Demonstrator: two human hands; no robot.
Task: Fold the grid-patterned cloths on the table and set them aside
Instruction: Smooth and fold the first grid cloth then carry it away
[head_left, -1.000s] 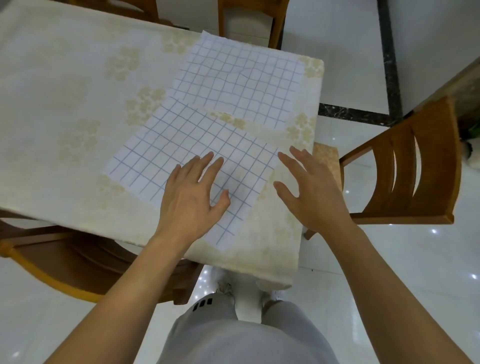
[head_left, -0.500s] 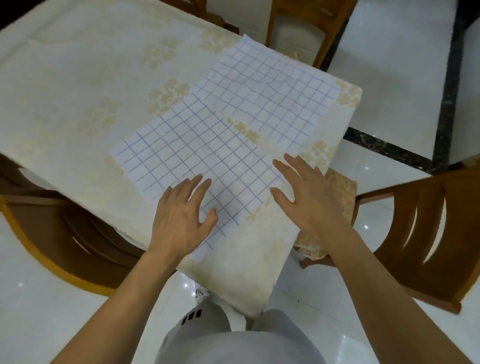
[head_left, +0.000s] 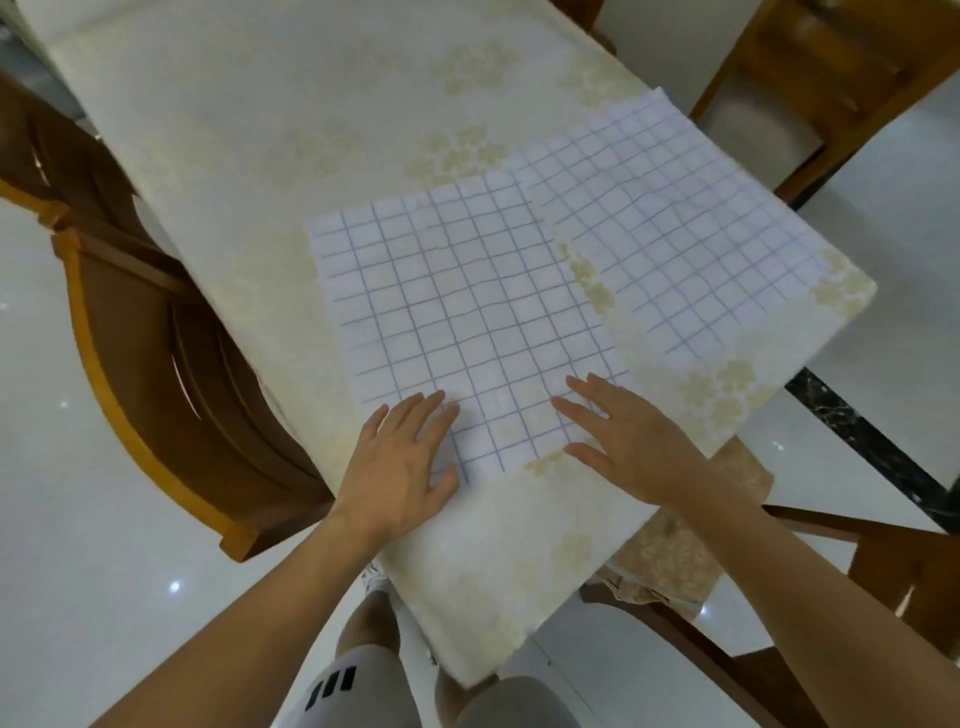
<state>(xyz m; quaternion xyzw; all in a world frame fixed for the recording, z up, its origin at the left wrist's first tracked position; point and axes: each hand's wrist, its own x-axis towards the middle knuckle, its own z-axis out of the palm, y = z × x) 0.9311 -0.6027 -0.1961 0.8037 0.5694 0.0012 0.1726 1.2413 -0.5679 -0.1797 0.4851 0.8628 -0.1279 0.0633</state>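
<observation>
A wooden chair (head_left: 171, 358) is standing at the far left, tucked against the left edge of the bench (head_left: 249, 135), which is wearing a cream covering with pale gold flower patches.

The left hand (head_left: 402, 462) is lying flat on the near-left corner of the near cloth (head_left: 467, 317), its fingers (head_left: 415, 415) straight and slightly spread, holding nothing; the thumb is reaching onto the cloth's near edge. This white cloth with a blue grid is lying spread flat on the bench, close to the bench's near corner. Below it, the person's knees in grey shorts (head_left: 353, 686) are showing under the bench edge.

The right hand (head_left: 631, 447) is pressing flat on the near-right corner of the near cloth, fingers (head_left: 587, 389) straight and fanned apart, gripping nothing; the palm is sitting partly on the bench covering just beside the near cloth.

Beyond and to the right of the near cloth, a second grid cloth (head_left: 670, 228) is lying spread flat, its near-left corner seeming to touch the near cloth's far-right corner, a thin wedge of covering showing between them.

Right of the near cloth, another chair with a patterned seat cushion (head_left: 670, 561) is sitting beside the bench, and a third chair (head_left: 810, 78) is standing beyond the second grid cloth.
</observation>
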